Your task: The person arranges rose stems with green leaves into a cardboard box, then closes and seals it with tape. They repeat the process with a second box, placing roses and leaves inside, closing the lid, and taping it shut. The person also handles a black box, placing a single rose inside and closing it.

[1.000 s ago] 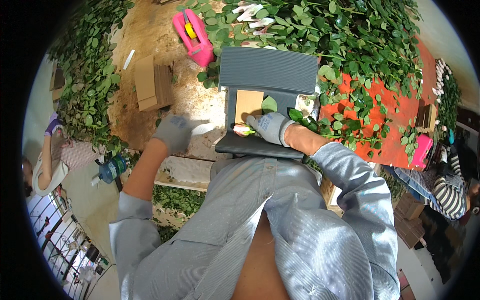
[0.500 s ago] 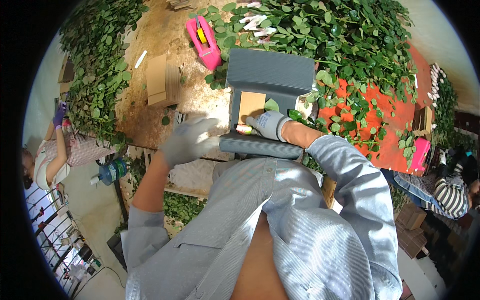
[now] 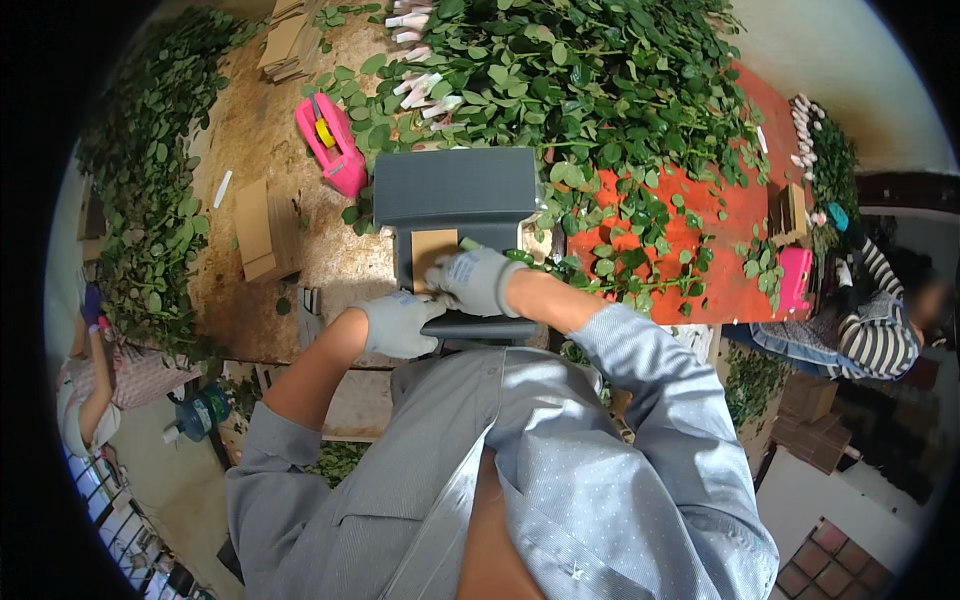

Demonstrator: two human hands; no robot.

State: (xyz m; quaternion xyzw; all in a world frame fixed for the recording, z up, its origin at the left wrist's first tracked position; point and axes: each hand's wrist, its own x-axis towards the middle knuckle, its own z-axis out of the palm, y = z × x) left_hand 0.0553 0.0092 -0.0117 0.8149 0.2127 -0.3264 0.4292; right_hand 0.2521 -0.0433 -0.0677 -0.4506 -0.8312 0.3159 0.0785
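Note:
Both of my hands wear pale grey gloves and meet over a dark grey trough-shaped stand [image 3: 455, 185] in front of me. My right hand [image 3: 478, 281] bends its fingers down over a tan cardboard piece [image 3: 434, 247] lying in the trough; a bit of green leaf [image 3: 468, 243] shows at its far side. My left hand [image 3: 398, 325] lies at the stand's near left edge, fingertips close to the right hand's and curled inward. What the fingers of either hand grip is hidden beneath the gloves.
A pink tape dispenser [image 3: 345, 175] stands beyond the stand, left of leafy stems [image 3: 600, 80] with white-wrapped ends. Cardboard stacks [image 3: 258, 235] lie on the left. Leaves scatter over a red surface [image 3: 625, 220] at right. Co-workers are at far left and right [image 3: 880, 335].
My left hand has moved in from the left to join the right at the stand. The small red-and-green item under my right hand is now covered. The view has shifted.

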